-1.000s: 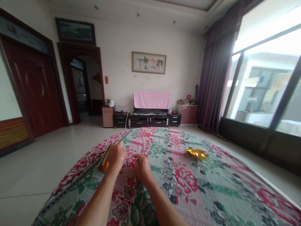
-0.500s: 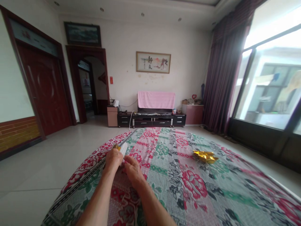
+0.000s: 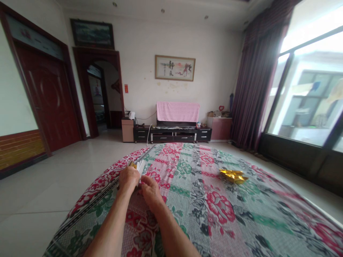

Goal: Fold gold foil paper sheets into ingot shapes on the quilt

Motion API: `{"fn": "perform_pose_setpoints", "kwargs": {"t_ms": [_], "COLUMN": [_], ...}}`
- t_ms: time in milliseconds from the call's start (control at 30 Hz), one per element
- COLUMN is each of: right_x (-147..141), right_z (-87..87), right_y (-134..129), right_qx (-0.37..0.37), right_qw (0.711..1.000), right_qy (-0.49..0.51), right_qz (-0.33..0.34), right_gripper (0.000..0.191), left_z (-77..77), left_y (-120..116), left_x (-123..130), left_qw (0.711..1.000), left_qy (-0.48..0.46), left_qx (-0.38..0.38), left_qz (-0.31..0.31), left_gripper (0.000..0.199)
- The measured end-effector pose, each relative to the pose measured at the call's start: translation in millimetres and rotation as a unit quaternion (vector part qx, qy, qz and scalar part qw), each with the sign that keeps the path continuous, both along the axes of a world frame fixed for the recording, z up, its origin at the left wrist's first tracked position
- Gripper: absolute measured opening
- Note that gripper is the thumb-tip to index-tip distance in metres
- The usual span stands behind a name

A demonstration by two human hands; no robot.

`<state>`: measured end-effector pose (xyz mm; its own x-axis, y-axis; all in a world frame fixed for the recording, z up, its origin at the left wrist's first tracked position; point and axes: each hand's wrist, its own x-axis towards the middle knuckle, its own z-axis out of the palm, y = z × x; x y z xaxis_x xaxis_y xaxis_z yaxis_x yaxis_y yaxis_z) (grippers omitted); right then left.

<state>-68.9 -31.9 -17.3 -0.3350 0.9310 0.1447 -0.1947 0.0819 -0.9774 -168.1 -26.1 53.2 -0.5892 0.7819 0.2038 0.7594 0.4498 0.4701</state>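
Note:
My left hand is closed around a stack of paper sheets. Their white edges show fanned out on the right side, and a bit of gold shows above the fingers. Close beside it, my right hand has its fingers pinched at the near right edge of the sheets; its fingertips are partly hidden. To the right, a folded shiny gold foil piece with pointed ends lies apart from both hands on the flowered cloth.
The cloth covers a broad rounded surface. Beyond it stand a black low cabinet and a pink cloth draped over something dark. A red door is on the left; a purple curtain and a window are on the right.
The white sheet edges look more spread apart in my left hand. My right hand stays close to them. The view has shifted slightly.

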Motion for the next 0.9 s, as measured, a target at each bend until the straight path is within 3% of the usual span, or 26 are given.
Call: {"fn": "perform_pose_setpoints", "kwargs": {"t_ms": [233, 433, 533, 633, 767, 833, 900], "right_x": [-1.3, 2.5, 6.0, 13.9, 35.4, 51.4, 71.6], "right_z": [1.9, 9.1, 13.4, 21.8, 33.6, 34.4, 31.3], "right_y": [1.2, -2.0, -2.5, 1.4, 14.6, 22.6, 29.7], "right_qx": [-0.014, -0.063, -0.095, -0.128, -0.172, -0.133, -0.076], "right_qw": [0.999, 0.996, 0.989, 0.972, 0.938, 0.955, 0.969], "right_qy": [0.046, 0.068, 0.115, 0.197, 0.284, 0.223, 0.077], "right_qz": [-0.008, -0.010, -0.008, -0.014, -0.104, -0.143, -0.220], "right_gripper": [0.032, 0.030, 0.026, 0.022, 0.034, 0.038, 0.045], "left_z": [7.4, 21.7, 32.1, 37.7, 29.5, 18.5, 4.9], "left_y": [-5.4, -17.5, -22.3, -23.5, -21.2, -19.4, -17.5], "left_x": [4.1, 15.2, 25.5, 40.1, 66.2, 80.0, 91.9], "left_qw": [1.000, 0.999, 0.998, 0.992, 0.979, 0.972, 0.963], "left_qy": [0.018, 0.031, 0.053, 0.109, 0.154, 0.156, 0.145], "left_qx": [-0.025, 0.000, 0.008, 0.026, 0.020, 0.022, 0.026], "left_qz": [-0.004, -0.028, -0.023, -0.058, -0.130, -0.172, -0.225], "left_gripper": [0.028, 0.027, 0.026, 0.026, 0.025, 0.026, 0.025]}}
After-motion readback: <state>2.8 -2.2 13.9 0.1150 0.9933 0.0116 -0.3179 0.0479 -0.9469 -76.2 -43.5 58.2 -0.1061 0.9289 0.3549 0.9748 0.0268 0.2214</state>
